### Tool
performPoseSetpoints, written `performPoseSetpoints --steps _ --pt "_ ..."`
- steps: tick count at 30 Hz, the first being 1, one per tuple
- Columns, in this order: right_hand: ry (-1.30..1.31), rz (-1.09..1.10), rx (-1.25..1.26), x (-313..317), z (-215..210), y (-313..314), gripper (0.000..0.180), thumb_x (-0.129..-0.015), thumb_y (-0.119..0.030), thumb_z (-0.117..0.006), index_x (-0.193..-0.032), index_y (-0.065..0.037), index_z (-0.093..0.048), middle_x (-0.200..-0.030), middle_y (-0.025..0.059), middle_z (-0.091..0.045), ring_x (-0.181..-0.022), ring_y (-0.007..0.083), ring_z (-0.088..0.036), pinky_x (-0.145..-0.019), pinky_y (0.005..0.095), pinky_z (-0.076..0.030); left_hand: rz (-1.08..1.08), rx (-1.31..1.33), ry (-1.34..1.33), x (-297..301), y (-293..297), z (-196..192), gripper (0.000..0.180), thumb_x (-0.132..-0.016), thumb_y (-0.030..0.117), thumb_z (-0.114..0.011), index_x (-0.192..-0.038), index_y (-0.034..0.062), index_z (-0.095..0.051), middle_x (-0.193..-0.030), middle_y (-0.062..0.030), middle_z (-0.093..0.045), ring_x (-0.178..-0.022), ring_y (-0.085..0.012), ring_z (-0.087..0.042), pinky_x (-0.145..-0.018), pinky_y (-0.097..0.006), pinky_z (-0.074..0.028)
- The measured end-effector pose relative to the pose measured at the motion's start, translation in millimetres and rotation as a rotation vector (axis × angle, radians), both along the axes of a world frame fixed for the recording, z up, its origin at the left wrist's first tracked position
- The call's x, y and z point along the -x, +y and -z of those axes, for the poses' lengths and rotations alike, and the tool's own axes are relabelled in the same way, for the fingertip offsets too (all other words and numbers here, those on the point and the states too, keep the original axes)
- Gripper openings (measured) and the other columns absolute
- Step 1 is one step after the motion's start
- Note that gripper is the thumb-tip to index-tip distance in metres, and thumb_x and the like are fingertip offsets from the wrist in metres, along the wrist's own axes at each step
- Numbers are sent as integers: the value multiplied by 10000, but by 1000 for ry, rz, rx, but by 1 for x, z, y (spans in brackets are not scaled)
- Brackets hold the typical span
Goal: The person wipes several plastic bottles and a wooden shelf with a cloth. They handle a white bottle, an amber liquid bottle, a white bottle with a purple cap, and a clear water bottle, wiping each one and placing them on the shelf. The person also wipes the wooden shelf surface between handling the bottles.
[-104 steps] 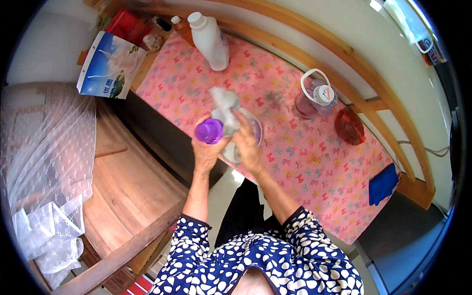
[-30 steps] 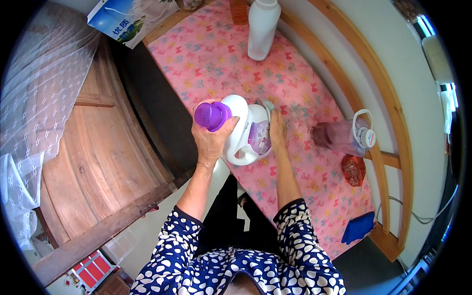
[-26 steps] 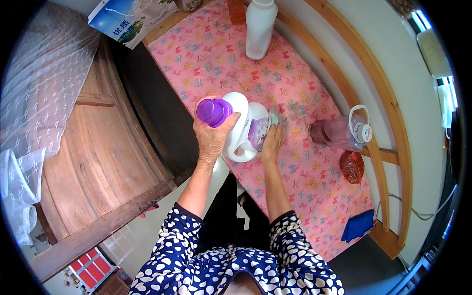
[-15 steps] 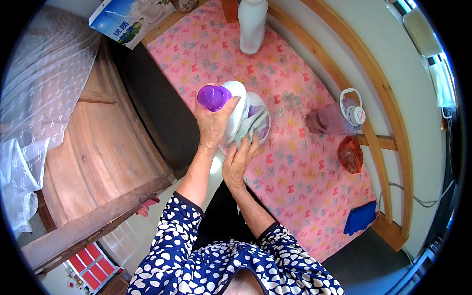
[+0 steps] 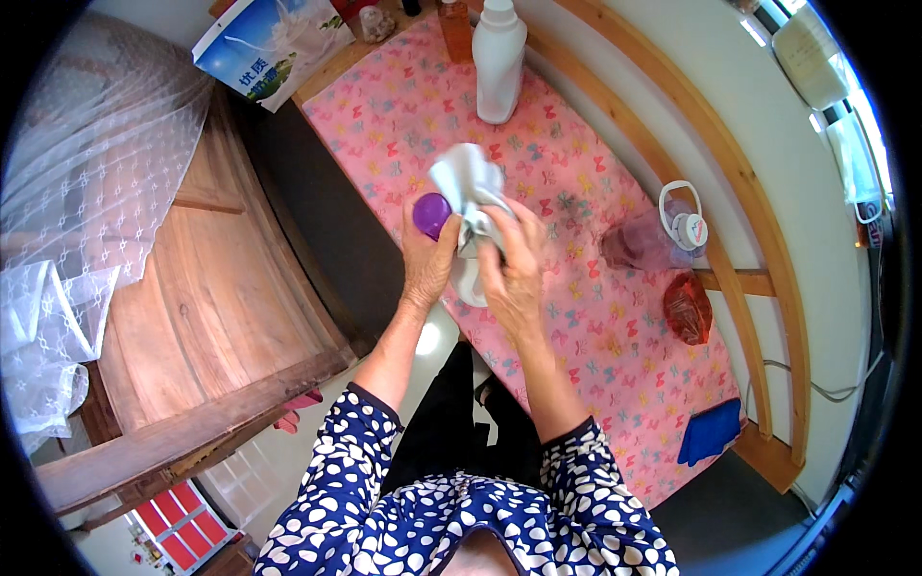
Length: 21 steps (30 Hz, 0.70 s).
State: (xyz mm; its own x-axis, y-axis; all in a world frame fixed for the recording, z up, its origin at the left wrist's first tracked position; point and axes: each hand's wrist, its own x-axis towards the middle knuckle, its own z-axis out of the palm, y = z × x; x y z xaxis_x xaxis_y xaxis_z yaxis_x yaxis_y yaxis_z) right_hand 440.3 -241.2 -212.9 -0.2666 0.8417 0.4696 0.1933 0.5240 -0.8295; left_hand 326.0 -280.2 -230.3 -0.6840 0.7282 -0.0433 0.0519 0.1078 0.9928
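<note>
My left hand (image 5: 427, 259) is wrapped round the upper part of a white bottle (image 5: 470, 285) with a purple cap (image 5: 431, 215). A pale cloth (image 5: 468, 175) lies over the bottle's upper side, covering much of it. My right hand (image 5: 515, 264) is closed on the cloth and presses it against the bottle beside the cap; its fingers are somewhat blurred. Below the hands, the white handle end of the bottle shows over the edge of a table with a pink bow-patterned cover (image 5: 595, 384).
A white bottle (image 5: 498, 72) and an amber bottle (image 5: 455, 31) stand at the far end. On the right are a clear purplish jug (image 5: 643, 240), a red plastic bag (image 5: 687, 309) and a blue cloth (image 5: 710, 432). A wooden cabinet (image 5: 211, 298) stands left.
My right hand has moved up with the cloth, from the bottle's label side to next to the cap. The bottle has turned and shifted slightly right in my left hand.
</note>
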Motion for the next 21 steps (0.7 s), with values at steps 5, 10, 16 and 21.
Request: performPoseSetpoints --steps 5,10,16,21 --pt "-116 -197 43 1 23 48 294 -763 -97 -512 -1031 -65 -627 -1062 99 -612 -969 315 -523 -883 412 -391 46 -58 -42 -12 1 -1 601 -729 276 -773 -1160 34 -430 -1081 -97 -534 -994 -182 -539 -893 -338 -449" --pt "-27 -179 505 -12 37 64 271 -816 -144 -470 -1007 -11 -609 -966 144 -604 -904 286 -550 -815 372 -428 142 0 138 -38 -5 7 860 -596 184 -854 -1268 62 -331 -1200 -116 -459 -1107 -205 -498 -966 -357 -420" --pt "-4 50 753 -44 24 59 301 -881 -189 -418 -979 55 -564 -911 213 -567 -896 288 -545 -823 385 -416 122 116 331 -80 -13 49 968 -581 250 -865 -1285 -22 -260 -1176 -156 -390 -1087 -272 -459 -963 -384 -392" --pt "-16 137 721 -62 77 27 317 -904 -204 -388 -1036 53 -517 -961 226 -559 -901 338 -517 -840 418 -402 -35 326 -77 -101 -20 32 775 -589 318 -859 -1057 -71 -380 -1073 -164 -432 -1027 -233 -483 -878 -352 -419"
